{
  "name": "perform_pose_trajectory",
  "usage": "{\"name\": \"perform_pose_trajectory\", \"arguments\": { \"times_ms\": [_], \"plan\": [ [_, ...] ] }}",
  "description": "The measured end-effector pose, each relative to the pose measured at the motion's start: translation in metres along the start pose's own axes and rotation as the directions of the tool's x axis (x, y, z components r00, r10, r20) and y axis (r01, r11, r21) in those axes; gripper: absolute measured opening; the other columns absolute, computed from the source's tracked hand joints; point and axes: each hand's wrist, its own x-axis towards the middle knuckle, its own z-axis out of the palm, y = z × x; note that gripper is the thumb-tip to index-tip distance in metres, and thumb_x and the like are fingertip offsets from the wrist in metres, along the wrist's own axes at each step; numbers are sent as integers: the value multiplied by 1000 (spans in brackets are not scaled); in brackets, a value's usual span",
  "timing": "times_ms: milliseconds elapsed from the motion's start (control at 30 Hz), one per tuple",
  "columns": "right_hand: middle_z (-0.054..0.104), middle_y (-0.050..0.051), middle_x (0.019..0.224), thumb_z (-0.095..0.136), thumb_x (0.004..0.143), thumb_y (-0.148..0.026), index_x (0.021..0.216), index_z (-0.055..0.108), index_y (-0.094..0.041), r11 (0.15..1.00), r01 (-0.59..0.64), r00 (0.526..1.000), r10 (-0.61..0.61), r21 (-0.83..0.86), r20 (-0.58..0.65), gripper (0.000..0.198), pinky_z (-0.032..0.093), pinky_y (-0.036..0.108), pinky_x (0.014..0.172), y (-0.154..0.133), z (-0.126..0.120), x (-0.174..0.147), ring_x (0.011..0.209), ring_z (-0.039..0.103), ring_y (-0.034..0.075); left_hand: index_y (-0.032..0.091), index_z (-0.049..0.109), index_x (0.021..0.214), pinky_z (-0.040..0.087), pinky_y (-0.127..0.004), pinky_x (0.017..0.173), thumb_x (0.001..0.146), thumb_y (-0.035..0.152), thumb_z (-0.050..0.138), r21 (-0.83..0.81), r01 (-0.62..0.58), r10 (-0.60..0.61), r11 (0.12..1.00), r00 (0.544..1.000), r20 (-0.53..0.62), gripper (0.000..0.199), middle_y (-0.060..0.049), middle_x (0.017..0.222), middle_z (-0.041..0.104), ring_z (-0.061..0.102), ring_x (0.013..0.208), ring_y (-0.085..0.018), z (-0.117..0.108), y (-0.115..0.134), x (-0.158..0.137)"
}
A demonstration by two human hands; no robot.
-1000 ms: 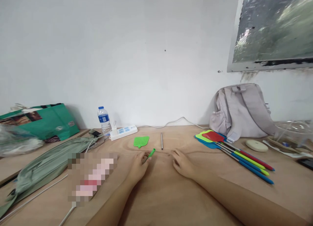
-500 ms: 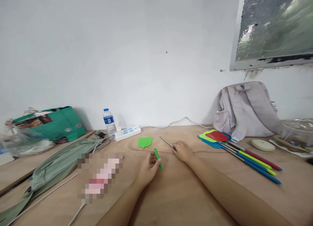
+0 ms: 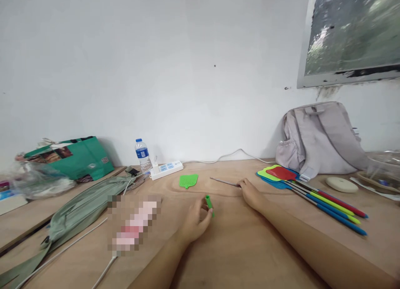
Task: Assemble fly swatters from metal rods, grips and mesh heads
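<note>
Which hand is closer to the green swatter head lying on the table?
Left. The left hand, holding a green handle, sits just below the swatter head; the right hand holds a metal rod farther right.

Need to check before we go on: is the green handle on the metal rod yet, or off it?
Off: the left hand holds the green handle apart from the metal rod, which the right hand grips.

On the desk (image 3: 218, 255): swatter head (image 3: 188, 180) left of the metal rod (image 3: 224, 182). Power strip (image 3: 166, 170) and bottle (image 3: 143, 154) behind. Backpack (image 3: 318, 139) far right, swatters (image 3: 309, 191) before it.
</note>
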Motion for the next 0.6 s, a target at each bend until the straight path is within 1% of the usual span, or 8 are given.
{"name": "perform_pose_trajectory", "arguments": {
  "times_ms": [100,200,233,300,367,433,500,600],
  "plan": [
    [49,10,96,31,84,-16,93,49,-16,997,18,998,-14,68,-56,20,38,31,83,-2,-5,-4,90,49,16,18,39,109,43,-33,73,81,24,45,79,-32,28,996,998,56,29,-5,82,60,57,77,-17,-1,8,0],
    [49,5,84,36,84,-27,87,46,-18,931,110,985,-54,348,-166,13,43,31,71,-19,-16,-2,76,50,15,18,39,108,44,-31,70,81,24,44,78,-46,41,996,997,68,28,-5,83,61,57,76,-16,1,12,0],
    [49,3,80,39,84,-29,87,45,-19,862,149,979,-59,485,-196,12,44,29,64,-28,-21,-1,70,49,14,18,39,108,44,-31,69,81,24,43,66,-48,44,997,997,67,27,-5,83,60,57,75,-16,3,12,0],
    [47,-1,73,44,82,-33,87,42,-20,664,195,976,-59,722,-209,14,43,26,55,-48,-31,0,61,48,11,18,39,108,44,-30,68,82,24,43,44,-49,46,998,997,63,27,-5,81,60,57,74,-15,6,13,0],
    [46,-3,68,49,79,-32,84,42,-20,494,188,982,-93,849,-164,15,42,25,54,-69,-42,-1,59,48,10,18,39,108,44,-29,69,82,24,43,35,-43,40,998,996,79,27,-5,82,60,57,75,-15,10,14,0],
    [47,-4,66,54,76,-30,80,44,-20,405,139,984,-161,904,-79,15,43,24,53,-86,-52,-5,58,49,9,18,38,111,44,-28,68,81,24,43,37,-26,21,999,992,125,30,-5,83,60,58,76,-15,12,16,1],
    [46,-4,64,56,74,-29,77,45,-19,382,93,977,-212,919,-11,15,42,23,52,-97,-59,-10,57,49,9,18,35,115,45,-27,67,81,24,43,36,1,-8,999,982,190,35,-5,84,60,59,74,-15,13,19,1],
    [45,-4,63,58,73,-28,74,46,-18,419,47,967,-247,907,63,16,42,22,50,-102,-61,-14,56,48,8,18,34,118,45,-26,65,81,25,42,43,28,-38,999,970,240,38,-5,86,61,60,74,-15,12,24,2]
  ]
}}
